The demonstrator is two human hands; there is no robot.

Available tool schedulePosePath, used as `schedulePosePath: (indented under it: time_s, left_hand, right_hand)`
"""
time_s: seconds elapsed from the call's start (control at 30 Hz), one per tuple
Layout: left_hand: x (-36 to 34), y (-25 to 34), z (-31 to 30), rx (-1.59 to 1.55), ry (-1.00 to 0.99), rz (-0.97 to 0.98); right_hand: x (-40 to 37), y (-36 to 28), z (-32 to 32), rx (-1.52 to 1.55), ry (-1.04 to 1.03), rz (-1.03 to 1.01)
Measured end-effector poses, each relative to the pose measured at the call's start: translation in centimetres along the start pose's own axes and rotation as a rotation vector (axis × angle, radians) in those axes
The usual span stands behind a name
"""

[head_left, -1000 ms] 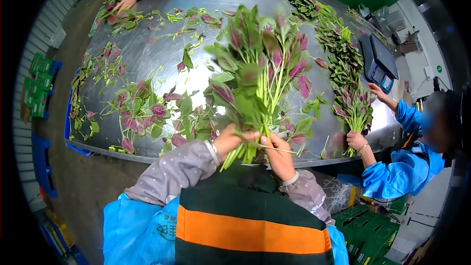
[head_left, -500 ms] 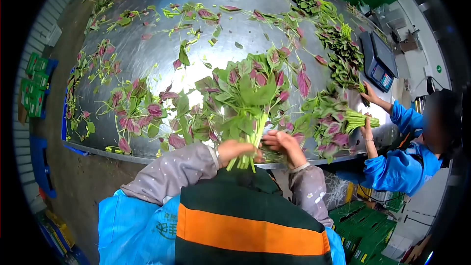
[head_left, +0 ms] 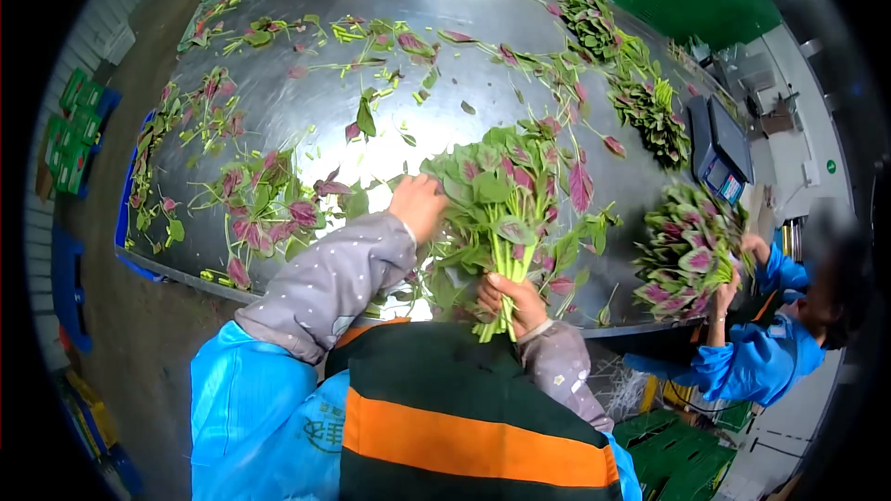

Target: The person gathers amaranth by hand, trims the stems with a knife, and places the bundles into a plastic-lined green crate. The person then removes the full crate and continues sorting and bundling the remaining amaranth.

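A bunch of green and purple leafy stems (head_left: 506, 181) stands upright over the front part of the metal table (head_left: 520, 65). My right hand (head_left: 515, 304) is wrapped round its pale green stalks near their lower ends. To the left, my left hand (head_left: 419, 204) touches the outer leaves of the bunch, its fingers curled; whether anything is between them is hidden. Loose leaves and stems lie under and beside both hands, among them a purple-green pile (head_left: 264, 204) on the left.
At the right a co-worker in blue sleeves (head_left: 756, 357) holds another leafy bunch (head_left: 691, 255). Behind that bunch stands a scale (head_left: 719, 144). More bunches (head_left: 654, 121) line the table's right side. Green crates (head_left: 664, 455) are on the floor.
My left hand has left the stalks and moved up to the leaves. My right hand has closed round the stalks. The co-worker's bunch has been lifted and turned.
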State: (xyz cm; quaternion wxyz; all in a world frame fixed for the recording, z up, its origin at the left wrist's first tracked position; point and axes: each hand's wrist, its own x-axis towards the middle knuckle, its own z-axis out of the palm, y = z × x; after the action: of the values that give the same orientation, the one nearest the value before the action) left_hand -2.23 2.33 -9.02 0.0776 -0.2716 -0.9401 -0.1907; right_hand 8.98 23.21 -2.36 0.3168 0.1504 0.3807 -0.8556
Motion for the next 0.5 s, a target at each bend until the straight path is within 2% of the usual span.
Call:
schedulePosePath:
  time_s: [0.03,0.07,0.13,0.2,0.23,0.27,0.33,0.37,0.4,0.47,0.5]
  left_hand:
    - [0.8,-0.1,-0.5,0.024,-0.018,-0.064]
    - [1.4,-0.8,-1.5,-0.045,0.036,-0.036]
    - [2.9,-1.5,-5.6,-0.147,0.325,-0.093]
    - [3.6,-2.4,-9.7,-0.33,0.579,-0.309]
    - [3.8,-2.5,-12.4,-0.383,0.549,-0.538]
    - [3.8,-5.3,-12.3,-0.725,0.633,-0.432]
    - [2.2,-4.2,-15.5,-1.657,0.275,-0.71]
    - [2.2,-1.3,-14.4,-1.732,0.27,-0.87]
    - [1.9,1.3,-12.7,-1.801,0.27,-1.022]
    - [0.1,5.3,-6.5,-1.972,-0.184,-1.084]
    - [-0.1,7.4,-4.0,-1.98,-0.421,-1.161]
  right_hand:
    - [-0.9,-1.4,0.6,-0.125,0.057,-0.037]
    - [-1.8,-3.0,1.0,-0.246,0.116,-0.073]
    - [-2.6,-5.3,-0.1,-0.384,0.142,-0.101]
    - [-2.3,-6.8,-0.8,-0.402,0.215,-0.073]
    - [-2.2,-7.1,-1.7,-0.436,0.304,-0.098]
    - [-2.4,-7.3,-2.4,-0.402,0.307,-0.091]
    - [-2.9,-7.2,-3.0,-0.209,0.137,-0.103]
    - [-2.8,-6.5,-2.3,-0.116,0.178,-0.156]
    - [-2.1,-5.7,-3.6,-0.06,0.116,-0.048]
    - [-0.3,-3.1,-3.1,0.014,0.2,-0.091]
    - [0.1,-2.1,-3.2,-0.058,0.204,-0.077]
